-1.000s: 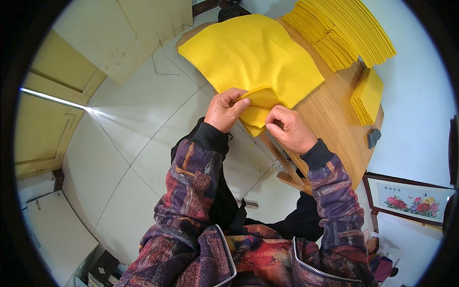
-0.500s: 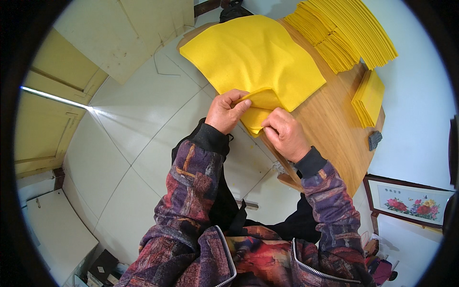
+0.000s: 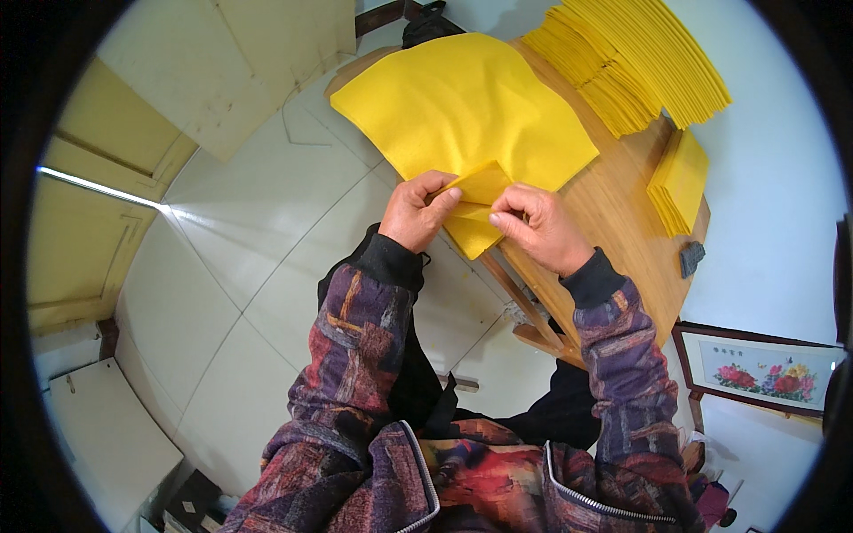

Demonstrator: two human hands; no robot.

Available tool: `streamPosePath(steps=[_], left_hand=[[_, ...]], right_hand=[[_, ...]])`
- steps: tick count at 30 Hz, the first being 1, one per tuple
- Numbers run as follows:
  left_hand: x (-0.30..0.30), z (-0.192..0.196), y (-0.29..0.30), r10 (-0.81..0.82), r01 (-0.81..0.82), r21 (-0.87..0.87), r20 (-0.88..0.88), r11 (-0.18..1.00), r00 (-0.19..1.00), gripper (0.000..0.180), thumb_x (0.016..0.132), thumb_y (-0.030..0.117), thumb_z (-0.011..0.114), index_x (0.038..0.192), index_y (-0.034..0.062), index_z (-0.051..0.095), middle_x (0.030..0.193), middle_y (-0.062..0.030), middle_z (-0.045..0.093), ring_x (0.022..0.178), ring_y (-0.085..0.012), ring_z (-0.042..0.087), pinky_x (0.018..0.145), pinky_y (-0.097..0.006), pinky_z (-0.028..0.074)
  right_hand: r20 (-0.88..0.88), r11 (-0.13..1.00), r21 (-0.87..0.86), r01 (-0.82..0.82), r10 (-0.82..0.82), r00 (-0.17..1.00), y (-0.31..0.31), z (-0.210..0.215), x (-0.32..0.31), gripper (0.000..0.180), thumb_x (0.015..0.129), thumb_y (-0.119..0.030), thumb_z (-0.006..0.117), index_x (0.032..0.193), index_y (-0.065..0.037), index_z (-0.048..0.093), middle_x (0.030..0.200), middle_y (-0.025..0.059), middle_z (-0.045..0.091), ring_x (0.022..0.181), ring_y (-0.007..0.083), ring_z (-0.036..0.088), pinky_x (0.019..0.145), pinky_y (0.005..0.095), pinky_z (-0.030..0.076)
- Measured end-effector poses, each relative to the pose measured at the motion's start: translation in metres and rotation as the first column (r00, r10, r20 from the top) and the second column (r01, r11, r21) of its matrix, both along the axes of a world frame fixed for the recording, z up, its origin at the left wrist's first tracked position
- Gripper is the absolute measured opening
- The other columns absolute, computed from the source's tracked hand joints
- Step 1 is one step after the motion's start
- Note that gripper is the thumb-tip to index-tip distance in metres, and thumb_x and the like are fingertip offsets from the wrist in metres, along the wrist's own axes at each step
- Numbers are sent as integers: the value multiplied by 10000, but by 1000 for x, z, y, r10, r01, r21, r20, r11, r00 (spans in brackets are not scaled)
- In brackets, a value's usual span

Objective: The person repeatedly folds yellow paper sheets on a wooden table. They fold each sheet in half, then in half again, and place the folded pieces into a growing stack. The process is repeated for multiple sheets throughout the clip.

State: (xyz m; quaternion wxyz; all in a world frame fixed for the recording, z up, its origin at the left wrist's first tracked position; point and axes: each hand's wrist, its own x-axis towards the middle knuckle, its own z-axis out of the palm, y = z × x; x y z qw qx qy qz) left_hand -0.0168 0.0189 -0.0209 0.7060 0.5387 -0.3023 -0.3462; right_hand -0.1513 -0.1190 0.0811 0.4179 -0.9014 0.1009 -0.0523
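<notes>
- Pale tiled floor [image 3: 231, 266] below, round wooden bench [image 3: 622, 222] at right, its far edge cut off by the lens rim.
- Large soft yellow felt sheet [image 3: 462, 107] overhangs the bench's near edge.
- Left hand [image 3: 416, 211] and right hand [image 3: 538, 226]: each grip pinches the sheet's folded corner flap [image 3: 480, 191], fingertips partly hidden beneath.
- Fanned stack of yellow sheets [image 3: 640, 62] behind.

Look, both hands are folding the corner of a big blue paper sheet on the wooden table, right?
Not blue: the head view shows a large yellow paper sheet. The left hand and right hand do fold its corner on the round wooden table.
</notes>
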Motion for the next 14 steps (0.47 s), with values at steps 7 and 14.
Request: streamPosePath(steps=[7, 14], left_hand=[[1, 8, 4, -27, 22, 64, 74, 998, 997, 221, 932, 163, 606, 1031, -32, 642, 911, -6, 651, 884, -92, 566, 828, -249, 452], [1, 3, 3, 2, -9, 76, 84, 997, 996, 193, 882, 107, 642, 1037, -7, 654, 919, -61, 652, 859, -138, 595, 799, -269, 475]], right_hand=[[188, 962, -145, 233, -204, 961, 8, -3, 11, 82, 824, -66, 635, 830, 5, 593, 770, 147, 585, 701, 301, 590, 618, 371, 470], [353, 851, -452, 268, -105, 930, 23, -11, -12, 117, 798, -96, 684, 880, -49, 615, 862, 136, 605, 797, 314, 600, 698, 394, 497]])
